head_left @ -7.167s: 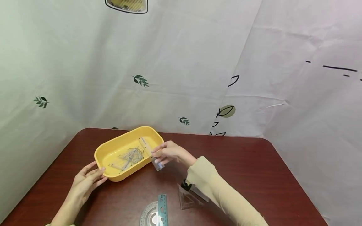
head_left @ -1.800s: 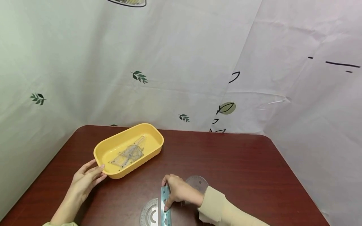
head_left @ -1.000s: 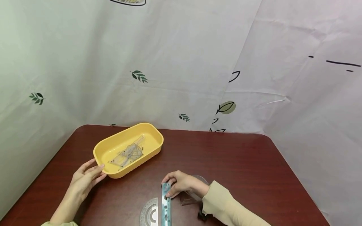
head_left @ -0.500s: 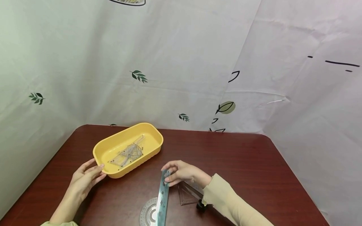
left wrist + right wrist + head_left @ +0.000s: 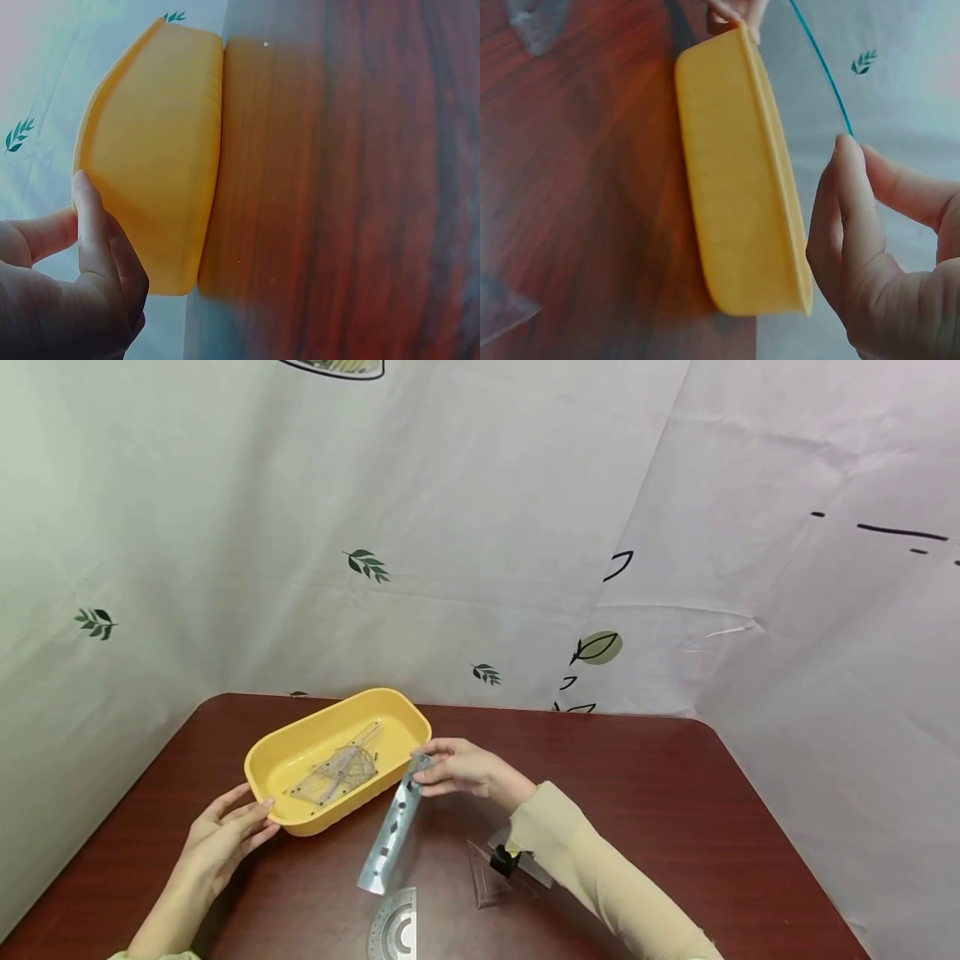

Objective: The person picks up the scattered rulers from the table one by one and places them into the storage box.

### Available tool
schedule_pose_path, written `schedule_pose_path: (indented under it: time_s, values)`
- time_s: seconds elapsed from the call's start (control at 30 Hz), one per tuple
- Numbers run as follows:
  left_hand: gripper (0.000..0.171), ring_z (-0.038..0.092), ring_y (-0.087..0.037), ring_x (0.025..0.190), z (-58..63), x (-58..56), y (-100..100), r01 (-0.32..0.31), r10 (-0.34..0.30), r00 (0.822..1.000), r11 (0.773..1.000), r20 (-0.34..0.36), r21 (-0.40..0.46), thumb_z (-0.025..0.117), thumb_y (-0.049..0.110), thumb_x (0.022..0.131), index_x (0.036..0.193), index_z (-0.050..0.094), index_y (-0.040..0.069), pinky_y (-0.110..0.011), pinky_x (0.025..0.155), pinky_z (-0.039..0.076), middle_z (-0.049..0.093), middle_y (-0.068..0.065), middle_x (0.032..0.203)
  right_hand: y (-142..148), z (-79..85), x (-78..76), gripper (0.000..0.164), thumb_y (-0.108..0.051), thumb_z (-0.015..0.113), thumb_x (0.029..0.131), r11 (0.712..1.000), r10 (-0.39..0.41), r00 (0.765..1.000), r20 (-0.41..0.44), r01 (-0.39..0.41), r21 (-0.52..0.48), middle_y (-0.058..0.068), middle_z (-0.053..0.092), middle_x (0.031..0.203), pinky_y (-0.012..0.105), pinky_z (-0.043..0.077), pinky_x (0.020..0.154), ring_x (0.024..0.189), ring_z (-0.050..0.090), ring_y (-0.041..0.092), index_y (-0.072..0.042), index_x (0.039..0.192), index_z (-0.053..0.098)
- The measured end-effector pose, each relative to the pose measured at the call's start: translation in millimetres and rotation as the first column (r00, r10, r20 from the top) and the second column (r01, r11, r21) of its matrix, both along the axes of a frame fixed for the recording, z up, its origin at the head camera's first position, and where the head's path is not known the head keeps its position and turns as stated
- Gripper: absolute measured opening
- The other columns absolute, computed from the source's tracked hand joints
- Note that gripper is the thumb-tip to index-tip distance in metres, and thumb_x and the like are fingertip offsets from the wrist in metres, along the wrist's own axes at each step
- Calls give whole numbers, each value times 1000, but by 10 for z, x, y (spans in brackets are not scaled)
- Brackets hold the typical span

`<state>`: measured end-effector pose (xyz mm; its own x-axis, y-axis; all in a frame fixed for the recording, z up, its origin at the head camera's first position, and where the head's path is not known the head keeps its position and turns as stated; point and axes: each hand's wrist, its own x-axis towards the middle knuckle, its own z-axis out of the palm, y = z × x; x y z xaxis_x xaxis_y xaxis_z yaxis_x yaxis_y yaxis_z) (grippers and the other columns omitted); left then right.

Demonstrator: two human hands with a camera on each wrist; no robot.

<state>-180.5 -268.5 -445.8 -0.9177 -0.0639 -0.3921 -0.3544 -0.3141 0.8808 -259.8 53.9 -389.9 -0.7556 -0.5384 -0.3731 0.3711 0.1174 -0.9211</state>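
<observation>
Pale cloth (image 5: 480,510) with little green leaves hung at the back and sides. Below it was a dark red-brown surface (image 5: 615,777) with round back corners. On the surface, close to the back edge and not far from the back left corner, sat a yellow tub (image 5: 397,718). It was slanted, with its left end nearer the front. One cream sleeve (image 5: 592,860) reached in from the front, over the right half of the surface.

The left hand (image 5: 223,839) was between the tub and the left edge. Its fingers (image 5: 94,232) pinched the rim at the tub's left end. The right hand (image 5: 468,770) was just beside the tub's front right side. Its fingers (image 5: 855,195) were close together, holding one end of a blue-green ruler (image 5: 395,831). The ruler was up off the surface, and its free end pointed toward the front edge.

Inside the tub lay a pile of clear tools (image 5: 348,768), hard to tell apart. A clear half-round protractor (image 5: 390,918) lay nearer the front edge, partly out of view. To its right lay a clear triangle (image 5: 477,897), partly hidden. Beside the cuff was a small black thing (image 5: 504,861).
</observation>
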Motion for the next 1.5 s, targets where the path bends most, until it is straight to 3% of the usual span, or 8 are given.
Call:
schedule_pose_path:
  time_s: [0.17, 0.4, 0.57, 0.97, 1.27, 1.5]
  values:
    - [45, 66, -2, 77, -9, 7, -19, 3, -3, 1000, 1000, -10, -15, 64, 8, 92, 114, 35, 34, -18, 74, 60, 64, 15, 82, -219, 91, -95, 46, 8, 55, 92, 997, -76, 997, 21, 76, -5, 7, 59, 95, 37, 57, 91, 80, 64, 13, 1, 136, 45]
    - [42, 66, -2, 77, -26, 17, -17, 16, -16, 999, 1000, -38, -7, 62, 6, 93, 113, 36, 33, -18, 73, 60, 65, 15, 83, -503, 143, -235, 46, 6, 55, 93, 987, -155, 986, 67, 157, -21, 16, 57, 119, 41, 52, 100, 110, 62, 27, -2, 137, 47]
    - [41, 66, -2, 77, -12, 15, -12, 16, -16, 999, 1000, -35, -3, 61, 6, 93, 113, 36, 33, -18, 72, 60, 66, 15, 83, -650, 159, -297, 45, 5, 55, 93, 984, -174, 981, 81, 176, -18, 14, 52, 130, 40, 51, 101, 120, 57, 31, -2, 137, 48]
    - [40, 66, -1, 76, -27, 13, -12, 13, -13, 999, 1000, -44, -10, 61, 7, 94, 113, 37, 33, -18, 72, 59, 66, 16, 83, -843, 63, -459, 46, 4, 52, 95, 969, -236, 966, 106, 242, -41, 18, 51, 132, 36, 51, 102, 124, 53, 34, -1, 140, 45]
    - [40, 66, -2, 76, -36, 22, 5, -2, 2, 998, 1000, -55, 2, 61, 6, 94, 113, 37, 31, -18, 71, 60, 66, 14, 82, -870, -57, -467, 44, 7, 53, 94, 974, -225, 974, -27, 226, 20, 25, 57, 119, 40, 54, 96, 115, 59, 38, 2, 137, 45]
    - [41, 66, -2, 76, -14, 6, 3, 3, -3, 1000, 1000, -27, 7, 61, 6, 94, 114, 37, 32, -18, 72, 60, 65, 14, 82, -890, -44, -451, 46, 7, 52, 94, 969, -216, 975, -49, 220, 110, 22, 53, 120, 41, 53, 99, 115, 59, 37, 2, 138, 40]
